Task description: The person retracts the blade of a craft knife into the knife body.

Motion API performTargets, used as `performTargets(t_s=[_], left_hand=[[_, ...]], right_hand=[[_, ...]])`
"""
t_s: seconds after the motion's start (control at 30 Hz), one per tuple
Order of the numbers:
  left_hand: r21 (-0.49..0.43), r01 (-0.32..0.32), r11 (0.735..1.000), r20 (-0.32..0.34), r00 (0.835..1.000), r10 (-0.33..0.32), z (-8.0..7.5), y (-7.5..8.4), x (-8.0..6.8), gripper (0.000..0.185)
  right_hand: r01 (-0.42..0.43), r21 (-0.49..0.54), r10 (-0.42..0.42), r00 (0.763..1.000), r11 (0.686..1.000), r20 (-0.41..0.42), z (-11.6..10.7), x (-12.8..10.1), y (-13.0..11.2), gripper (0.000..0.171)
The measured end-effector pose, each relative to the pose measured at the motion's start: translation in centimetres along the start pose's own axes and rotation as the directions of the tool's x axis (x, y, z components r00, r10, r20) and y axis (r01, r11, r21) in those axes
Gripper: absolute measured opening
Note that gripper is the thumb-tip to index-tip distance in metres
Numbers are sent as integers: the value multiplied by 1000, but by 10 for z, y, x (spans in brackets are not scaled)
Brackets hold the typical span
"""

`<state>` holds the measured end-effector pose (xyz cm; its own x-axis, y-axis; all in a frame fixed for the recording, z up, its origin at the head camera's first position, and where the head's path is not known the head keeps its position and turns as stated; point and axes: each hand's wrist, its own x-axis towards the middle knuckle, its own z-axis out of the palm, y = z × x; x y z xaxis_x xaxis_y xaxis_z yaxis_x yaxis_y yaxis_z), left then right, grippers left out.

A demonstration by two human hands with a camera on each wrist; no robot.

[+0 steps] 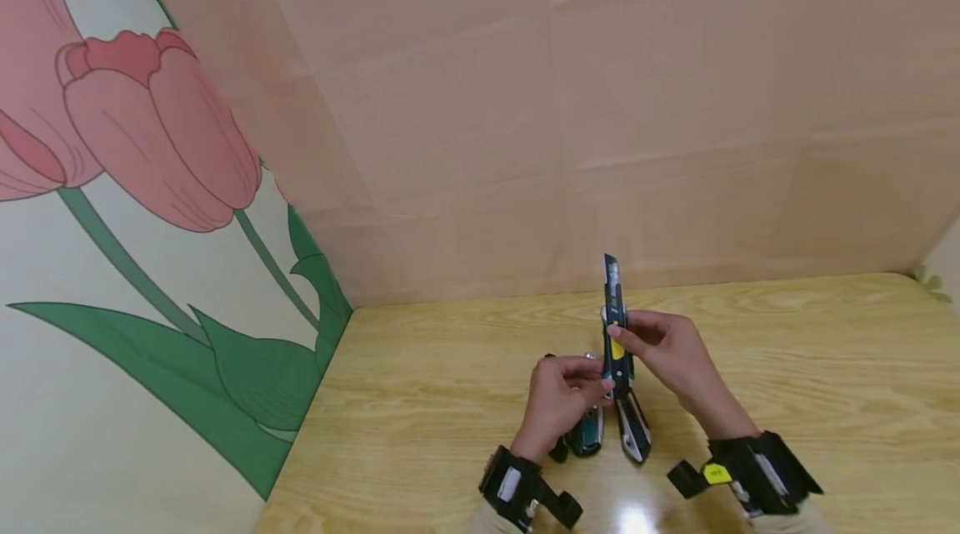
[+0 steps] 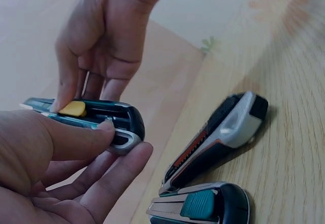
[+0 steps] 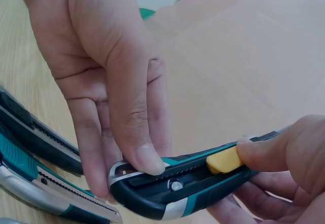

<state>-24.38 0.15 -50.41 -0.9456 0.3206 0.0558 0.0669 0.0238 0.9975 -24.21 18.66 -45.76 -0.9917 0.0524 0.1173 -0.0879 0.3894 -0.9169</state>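
**Blade slider under the thumb, two more knives just below**

Both hands grasp one utility knife (image 1: pixel 617 342) above the table (image 1: pixel 787 367): the left hand (image 1: pixel 558 401) pinches its butt end, the right hand (image 1: pixel 675 355) holds the body, thumb on the yellow slider (image 3: pixel 223 160). A slip there could drive the blade toward fingers. Below the grip lie a red-trimmed knife (image 2: pixel 216 137) and a teal knife (image 2: pixel 203 206); right of it, bare tabletop gives room.

Head view high, facing forward-down over table (image 1: pixel 787 367); wrist views close, opposing sides, sharing the held knife (image 2: pixel 96 120)
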Motion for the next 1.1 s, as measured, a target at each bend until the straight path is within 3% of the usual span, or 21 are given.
performTargets(t_s=[1.1], left_hand=[[-28,36,999,-4,999,-36,0,1,-1,22]], right_hand=[[-9,12,8,1000,1000,21,-1,1,4,42]])
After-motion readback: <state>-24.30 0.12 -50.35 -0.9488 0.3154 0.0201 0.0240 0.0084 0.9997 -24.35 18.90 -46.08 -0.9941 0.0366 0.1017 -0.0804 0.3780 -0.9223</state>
